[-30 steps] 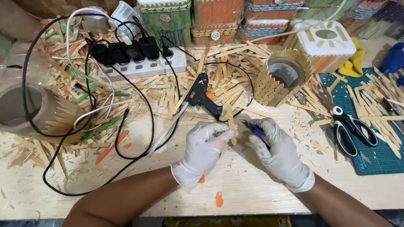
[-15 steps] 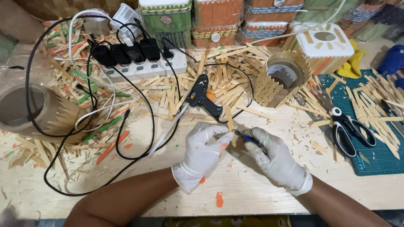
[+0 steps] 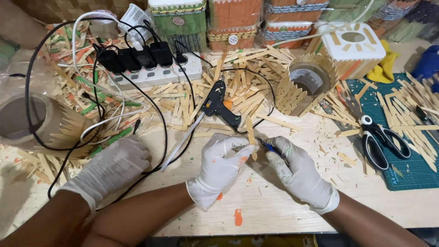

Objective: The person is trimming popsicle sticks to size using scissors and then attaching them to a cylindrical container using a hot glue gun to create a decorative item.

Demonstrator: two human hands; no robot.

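My left hand (image 3: pixel 219 168), in a white glove, pinches a flat wooden stick (image 3: pixel 250 134) that stands upright near the middle of the table. My right hand (image 3: pixel 301 176), also gloved, grips a small blue-handled cutter (image 3: pixel 270 147) whose tip meets the lower end of the stick. A black glue gun (image 3: pixel 220 109) lies just beyond both hands on a heap of loose sticks. Another gloved hand (image 3: pixel 112 168) rests flat on the table at the left, over a black cable.
A white power strip (image 3: pixel 151 75) with several black plugs and tangled cables fills the back left. A stick-clad cylinder (image 3: pixel 304 87) and a white box (image 3: pixel 352 43) stand back right. Black scissors (image 3: pixel 379 137) lie by a green cutting mat (image 3: pixel 404 171). A cardboard cylinder (image 3: pixel 27 121) sits far left.
A third gloved hand has come in at the left and lies on the table. My right hand has brought the cutter up against the stick.
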